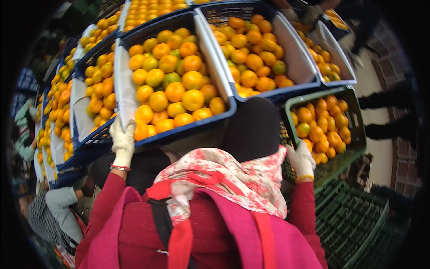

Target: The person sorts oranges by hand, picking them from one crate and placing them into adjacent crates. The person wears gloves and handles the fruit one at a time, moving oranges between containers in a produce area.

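Note:
My left hand (122, 140), in a white knit glove, grips the near left corner of a blue crate (230, 107). The crate is lined with white sheeting and holds many oranges (175, 92), some of them greenish. To the right, my right hand (301, 161), gloved too, holds the near left edge of a green crate (358, 114) that is tilted and full of smaller-looking oranges (323, 130). The fingertips of both hands are partly hidden against the crates.
More blue crates of oranges stand at the left (102, 85) and behind (257, 51). Stacked green crates (349, 219) are at the lower right. Another person's gloved hands (309, 15) work at the far right. Someone in grey sleeves (65, 206) is at the lower left. Dark-clothed legs (389, 114) stand at the right.

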A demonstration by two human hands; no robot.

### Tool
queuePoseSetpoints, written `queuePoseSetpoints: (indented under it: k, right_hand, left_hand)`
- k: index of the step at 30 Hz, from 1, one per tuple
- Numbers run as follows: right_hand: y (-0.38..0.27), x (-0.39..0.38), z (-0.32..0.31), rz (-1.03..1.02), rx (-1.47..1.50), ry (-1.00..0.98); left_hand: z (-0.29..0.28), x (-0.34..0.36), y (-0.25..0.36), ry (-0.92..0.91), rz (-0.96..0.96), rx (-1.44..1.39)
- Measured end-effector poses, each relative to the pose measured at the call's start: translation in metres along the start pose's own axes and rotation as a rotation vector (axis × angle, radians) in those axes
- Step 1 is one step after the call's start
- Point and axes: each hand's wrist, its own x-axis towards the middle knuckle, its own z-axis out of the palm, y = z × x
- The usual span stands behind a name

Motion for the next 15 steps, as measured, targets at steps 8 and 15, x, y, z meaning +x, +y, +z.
queuePoseSetpoints:
  k: [8,15]
  right_hand:
    - [-0.139,0.086,-0.048,-0.673,0.232,0.347]
    - [-0.242,0.209,0.002,-0.677,-0.448,-0.098]
  left_hand:
    - [-0.012,-0.02,0.008,0.039,0.324,0.199]
    - [-0.003,-0.018,0.02,0.035,0.263,0.158]
